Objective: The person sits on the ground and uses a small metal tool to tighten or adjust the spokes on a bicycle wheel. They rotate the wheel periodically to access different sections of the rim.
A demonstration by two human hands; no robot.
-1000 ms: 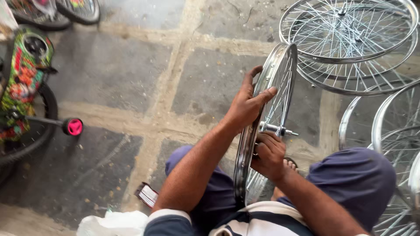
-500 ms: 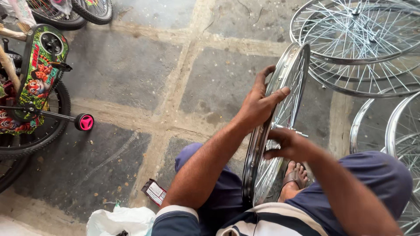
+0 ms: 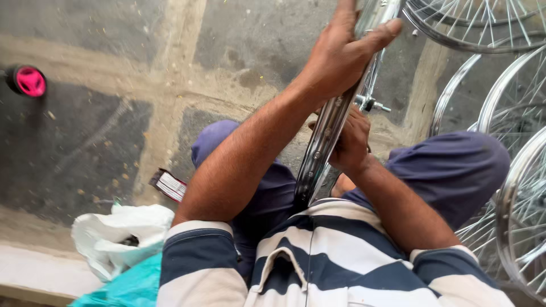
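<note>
Rim [image 3: 324,142] stiff, light, slick chrome, upright between knees; left hand [image 3: 341,54] clasps top edge, right hand [image 3: 351,145] fingers curled round spokes near hub.

Light: soft, even daylight, no hard shadows.
Glare: bright glints on the chrome rim [image 3: 333,122], centre.
Focus: mostly sharp; upper right spokes perhaps slightly blurred.
Edges: mild stretching.
</note>
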